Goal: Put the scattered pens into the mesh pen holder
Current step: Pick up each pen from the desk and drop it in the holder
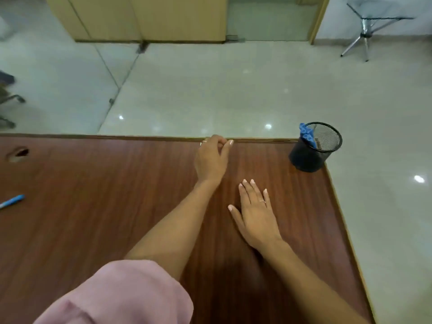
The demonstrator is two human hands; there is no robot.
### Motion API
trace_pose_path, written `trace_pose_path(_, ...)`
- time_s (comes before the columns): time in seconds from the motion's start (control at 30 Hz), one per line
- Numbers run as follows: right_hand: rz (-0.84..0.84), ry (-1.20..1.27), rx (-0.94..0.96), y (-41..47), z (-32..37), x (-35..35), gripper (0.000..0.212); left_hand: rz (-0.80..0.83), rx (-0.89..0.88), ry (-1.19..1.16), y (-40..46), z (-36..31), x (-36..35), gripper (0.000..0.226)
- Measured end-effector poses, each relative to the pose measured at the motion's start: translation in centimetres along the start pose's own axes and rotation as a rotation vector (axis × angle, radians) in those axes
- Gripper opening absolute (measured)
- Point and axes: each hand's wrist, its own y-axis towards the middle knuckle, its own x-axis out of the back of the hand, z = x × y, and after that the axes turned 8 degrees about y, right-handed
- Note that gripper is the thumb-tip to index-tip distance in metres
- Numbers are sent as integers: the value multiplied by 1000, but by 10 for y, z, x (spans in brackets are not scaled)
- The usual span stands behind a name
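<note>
A black mesh pen holder (311, 157) stands at the far right corner of the wooden table (117, 206), with several blue pens (307, 135) leaning against its left rim. One blue pen (11, 201) lies at the table's left edge, partly cut off by the frame. My left hand (211, 160) reaches to the far table edge, fingers curled with thumb apart; whether it holds anything is hidden. My right hand (254, 216) rests flat on the table with fingers spread, holding nothing.
A cable hole (18, 154) is cut in the table's far left. Beyond the far edge lies glossy tiled floor. A glass side table with metal legs (369, 26) stands at the back right, and a chair base (9, 99) at the left.
</note>
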Motion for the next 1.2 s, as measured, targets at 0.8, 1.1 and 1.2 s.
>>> trace_pose_path(0.8, 328, -97, 670, 54, 275, -157, 69, -923, 1426, -487, -45, 366, 330, 31)
trace_pose_path(1.1, 317, -90, 665, 61, 284, -163, 68, -831, 1474, -160, -39, 364, 325, 27)
trace_pose_path(1.2, 317, -75, 669, 59, 283, -160, 65, -690, 1426, -6, -38, 346, 317, 32)
